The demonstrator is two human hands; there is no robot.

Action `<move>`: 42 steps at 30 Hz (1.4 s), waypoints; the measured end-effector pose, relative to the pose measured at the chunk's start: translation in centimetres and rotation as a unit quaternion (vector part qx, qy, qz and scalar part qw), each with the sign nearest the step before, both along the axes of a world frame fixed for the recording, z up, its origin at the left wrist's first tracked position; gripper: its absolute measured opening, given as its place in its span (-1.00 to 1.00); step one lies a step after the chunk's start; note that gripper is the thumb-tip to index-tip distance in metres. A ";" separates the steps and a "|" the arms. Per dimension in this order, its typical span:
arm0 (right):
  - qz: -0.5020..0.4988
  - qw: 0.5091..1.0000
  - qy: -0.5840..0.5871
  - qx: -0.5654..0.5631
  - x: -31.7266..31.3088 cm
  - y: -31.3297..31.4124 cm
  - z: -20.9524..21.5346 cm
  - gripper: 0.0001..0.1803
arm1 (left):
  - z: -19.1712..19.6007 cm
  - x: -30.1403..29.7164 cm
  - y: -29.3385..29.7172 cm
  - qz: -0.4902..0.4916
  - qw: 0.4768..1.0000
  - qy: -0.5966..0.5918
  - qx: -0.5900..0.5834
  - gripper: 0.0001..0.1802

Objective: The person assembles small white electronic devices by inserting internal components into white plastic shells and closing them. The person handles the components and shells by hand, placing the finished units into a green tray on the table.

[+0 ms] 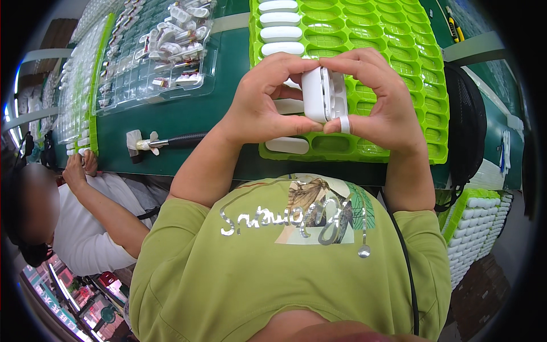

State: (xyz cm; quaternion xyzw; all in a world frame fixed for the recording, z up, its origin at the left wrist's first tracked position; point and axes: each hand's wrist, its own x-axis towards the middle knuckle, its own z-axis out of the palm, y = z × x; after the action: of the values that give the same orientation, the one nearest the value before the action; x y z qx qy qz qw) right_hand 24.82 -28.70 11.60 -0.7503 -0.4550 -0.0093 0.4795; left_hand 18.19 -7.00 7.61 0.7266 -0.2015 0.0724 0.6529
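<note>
Above the near part of a lime-green tray [356, 149], I hold a white rounded case [314, 96], its two parts set side by side with a narrow gap. My left hand [266, 100] pinches the smooth outer shell between thumb and fingertips. On the other side, my right hand [380, 97] grips the paler inner part [338, 94] with thumb and index finger. A white band [345, 124] circles the right thumb. White oval pieces [282, 34] lie in the tray's left column, and one white piece [288, 145] rests below my left hand.
A hammer [162, 142] lies on the green table [233, 162] at left. Behind it, a clear tray [128, 85] holds many small parts. A black bag [467, 122] stands at right, with stacked trays of white pieces [476, 228] below. A co-worker [94, 216] works at far left.
</note>
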 end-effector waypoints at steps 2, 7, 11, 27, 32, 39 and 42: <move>0.007 1.000 0.021 0.006 0.0 0.0 0.1 -0.30 | 0.0 0.0 0.1 -0.002 1.000 -0.008 -0.011 -0.19; 0.027 0.999 0.029 0.007 0.2 -0.2 -0.1 -0.29 | 0.4 -0.3 0.0 0.003 1.000 -0.017 -0.009 -0.22; 0.033 0.999 0.020 -0.002 0.3 -0.5 -0.1 -0.31 | 0.4 -0.3 -0.3 0.015 0.999 -0.028 -0.010 -0.23; 0.073 0.996 0.055 0.010 1.0 -0.7 -0.8 -0.34 | 0.4 -0.9 -0.7 0.024 0.999 -0.016 -0.013 -0.25; 0.061 0.996 0.070 -0.002 0.6 -0.5 -0.6 -0.33 | 0.3 -1.0 -0.7 0.026 1.000 0.003 -0.005 -0.24; 0.040 0.997 0.064 -0.018 0.7 -0.2 -1.4 -0.45 | 0.5 -0.4 -0.3 0.012 0.990 0.100 -0.095 -0.03; 0.040 0.996 0.075 0.012 0.3 0.0 -1.8 -0.53 | 0.9 0.0 0.4 0.012 0.996 0.042 0.072 -0.02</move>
State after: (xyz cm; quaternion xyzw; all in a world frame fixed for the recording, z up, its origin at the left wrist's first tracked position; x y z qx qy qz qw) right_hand 25.11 -28.65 9.76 -0.7243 -0.4477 0.0609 0.5208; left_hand 18.16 -6.55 8.54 0.7761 -0.1702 0.0352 0.6062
